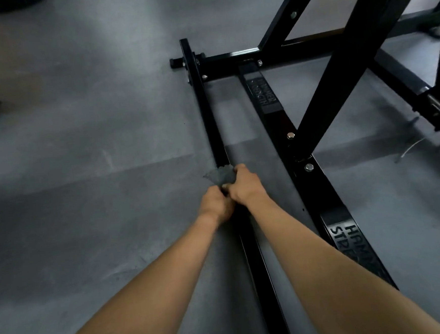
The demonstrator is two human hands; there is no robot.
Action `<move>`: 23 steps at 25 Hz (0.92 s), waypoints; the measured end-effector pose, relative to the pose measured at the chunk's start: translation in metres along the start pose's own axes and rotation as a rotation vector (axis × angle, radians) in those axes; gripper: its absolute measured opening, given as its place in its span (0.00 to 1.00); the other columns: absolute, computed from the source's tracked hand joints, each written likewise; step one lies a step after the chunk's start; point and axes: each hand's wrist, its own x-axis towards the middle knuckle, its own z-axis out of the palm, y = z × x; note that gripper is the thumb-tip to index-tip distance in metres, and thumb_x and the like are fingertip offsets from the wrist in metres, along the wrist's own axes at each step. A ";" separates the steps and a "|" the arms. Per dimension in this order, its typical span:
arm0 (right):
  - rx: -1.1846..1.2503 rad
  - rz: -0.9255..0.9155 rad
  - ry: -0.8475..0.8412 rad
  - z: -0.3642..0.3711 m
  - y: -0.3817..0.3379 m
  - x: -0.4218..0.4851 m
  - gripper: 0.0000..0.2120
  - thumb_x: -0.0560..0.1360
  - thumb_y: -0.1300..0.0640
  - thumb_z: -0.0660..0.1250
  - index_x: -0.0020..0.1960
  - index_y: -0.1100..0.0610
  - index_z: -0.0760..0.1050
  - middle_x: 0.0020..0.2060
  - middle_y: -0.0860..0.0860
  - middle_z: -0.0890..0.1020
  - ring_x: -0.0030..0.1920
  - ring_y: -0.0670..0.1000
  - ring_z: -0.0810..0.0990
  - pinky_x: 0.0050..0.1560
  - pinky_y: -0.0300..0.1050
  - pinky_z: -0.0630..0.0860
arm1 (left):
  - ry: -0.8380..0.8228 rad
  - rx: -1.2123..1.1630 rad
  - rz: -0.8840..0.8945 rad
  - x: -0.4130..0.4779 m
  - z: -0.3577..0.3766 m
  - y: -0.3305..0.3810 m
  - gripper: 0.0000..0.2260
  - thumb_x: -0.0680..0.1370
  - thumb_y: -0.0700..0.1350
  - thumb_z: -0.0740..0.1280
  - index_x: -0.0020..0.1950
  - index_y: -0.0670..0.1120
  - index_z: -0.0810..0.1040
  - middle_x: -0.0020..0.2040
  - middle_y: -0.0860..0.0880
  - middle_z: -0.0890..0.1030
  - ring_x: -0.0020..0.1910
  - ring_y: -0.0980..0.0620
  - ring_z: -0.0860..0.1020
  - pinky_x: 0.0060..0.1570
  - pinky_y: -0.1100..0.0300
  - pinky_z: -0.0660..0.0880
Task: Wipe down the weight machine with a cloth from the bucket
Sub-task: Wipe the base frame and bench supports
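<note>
- The cloth (221, 174) is bunched into a dark grey wad and pressed onto the low black rail (206, 110) at frame centre; only a crumpled, ragged edge is shown ahead of the knuckles.
- It is gripped by the right hand (244, 184), closed over it from the 3 o'clock side, presumably so the fabric is wrapped round the bar's top and side at once.
- The left hand (215, 204) is clenched just behind, at 7 o'clock of the cloth and touching the right hand; whether a tail of the cloth or the rail itself is clasped cannot be told.
- Both forearms are stretched forward, which suggests pressure is being put along the rail's length.
- The rail is seen running from 6 o'clock up to 12 o'clock, where it is bolted to a crossbar (270, 54); its paint is glossy black, and no dirt can be made out.
- A second, flatter base bar (269, 102) with pale lettering lies parallel at 2 o'clock, well apart from the cloth and judged still to be wiped.
- A slanted upright (338, 78) rises from that bar.
- All is set on a grey floor (78, 125); no bucket is in view.
</note>
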 end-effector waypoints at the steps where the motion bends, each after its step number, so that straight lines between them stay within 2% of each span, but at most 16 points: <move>1: -0.004 0.013 0.012 0.003 -0.003 0.003 0.24 0.80 0.56 0.70 0.71 0.62 0.66 0.64 0.64 0.78 0.66 0.64 0.76 0.65 0.51 0.72 | -0.006 0.004 -0.005 0.008 -0.002 0.000 0.24 0.69 0.54 0.62 0.56 0.40 0.83 0.54 0.38 0.85 0.57 0.41 0.83 0.58 0.45 0.79; 3: -0.026 0.040 -0.002 0.012 0.007 -0.003 0.23 0.81 0.55 0.68 0.72 0.62 0.66 0.64 0.65 0.78 0.66 0.65 0.76 0.64 0.52 0.72 | -0.043 0.100 -0.076 0.020 0.006 -0.015 0.26 0.69 0.54 0.61 0.59 0.40 0.83 0.58 0.37 0.84 0.61 0.39 0.81 0.62 0.44 0.77; 5: -0.083 0.087 -0.039 0.008 0.021 -0.033 0.22 0.81 0.54 0.67 0.70 0.63 0.68 0.65 0.66 0.78 0.67 0.65 0.76 0.64 0.51 0.72 | -0.175 0.363 -0.102 -0.010 -0.005 0.005 0.20 0.76 0.52 0.65 0.63 0.42 0.82 0.62 0.40 0.83 0.63 0.41 0.81 0.64 0.48 0.76; 7: -0.124 0.109 -0.095 -0.005 0.029 -0.074 0.19 0.80 0.58 0.66 0.68 0.63 0.71 0.64 0.64 0.79 0.66 0.64 0.77 0.63 0.51 0.74 | -0.284 0.624 -0.058 -0.049 -0.018 0.029 0.16 0.76 0.46 0.70 0.63 0.43 0.81 0.61 0.43 0.83 0.61 0.44 0.81 0.61 0.52 0.78; 9: -0.060 0.105 -0.009 -0.032 0.032 -0.104 0.16 0.78 0.62 0.64 0.66 0.63 0.75 0.60 0.63 0.82 0.62 0.64 0.80 0.61 0.52 0.77 | -0.346 0.692 0.006 -0.071 -0.025 0.065 0.16 0.74 0.44 0.71 0.62 0.44 0.80 0.59 0.43 0.83 0.59 0.43 0.82 0.57 0.54 0.79; 12: 0.092 0.117 0.237 -0.088 0.024 -0.135 0.14 0.77 0.62 0.69 0.62 0.61 0.76 0.55 0.61 0.84 0.58 0.63 0.82 0.56 0.50 0.76 | -0.394 0.640 0.137 -0.088 -0.036 0.135 0.15 0.74 0.44 0.69 0.60 0.43 0.80 0.58 0.43 0.84 0.55 0.44 0.82 0.51 0.57 0.78; 15: 0.319 0.172 0.424 -0.157 0.003 -0.165 0.14 0.78 0.59 0.72 0.56 0.57 0.68 0.49 0.57 0.81 0.51 0.59 0.80 0.47 0.46 0.71 | -0.383 0.566 0.320 -0.111 -0.052 0.213 0.12 0.77 0.47 0.70 0.59 0.45 0.79 0.57 0.45 0.82 0.56 0.45 0.81 0.47 0.59 0.73; 17: 0.388 0.176 0.515 -0.191 -0.011 -0.179 0.12 0.80 0.56 0.70 0.51 0.55 0.66 0.45 0.54 0.78 0.48 0.56 0.77 0.46 0.46 0.69 | -0.367 0.542 0.419 -0.124 -0.056 0.254 0.11 0.79 0.48 0.69 0.58 0.46 0.78 0.57 0.44 0.82 0.54 0.45 0.80 0.44 0.60 0.71; 19: 0.411 0.175 0.514 -0.216 -0.024 -0.189 0.08 0.81 0.52 0.67 0.50 0.55 0.70 0.45 0.54 0.79 0.50 0.56 0.78 0.49 0.48 0.72 | -0.354 0.504 0.473 -0.132 -0.055 0.280 0.09 0.80 0.47 0.68 0.58 0.45 0.78 0.57 0.43 0.82 0.51 0.45 0.80 0.41 0.60 0.72; 21: 0.459 0.201 0.464 -0.236 -0.036 -0.205 0.10 0.81 0.49 0.65 0.56 0.56 0.74 0.50 0.54 0.81 0.54 0.56 0.80 0.56 0.52 0.76 | -0.344 0.431 0.517 -0.143 -0.053 0.305 0.10 0.82 0.49 0.66 0.58 0.44 0.79 0.57 0.43 0.82 0.55 0.43 0.81 0.46 0.58 0.72; 23: 0.493 0.215 0.445 -0.252 -0.045 -0.220 0.13 0.78 0.50 0.68 0.59 0.54 0.73 0.50 0.51 0.81 0.53 0.53 0.80 0.54 0.50 0.77 | -0.330 0.329 0.550 -0.153 -0.051 0.329 0.12 0.83 0.51 0.65 0.60 0.43 0.80 0.58 0.43 0.82 0.59 0.43 0.80 0.48 0.58 0.70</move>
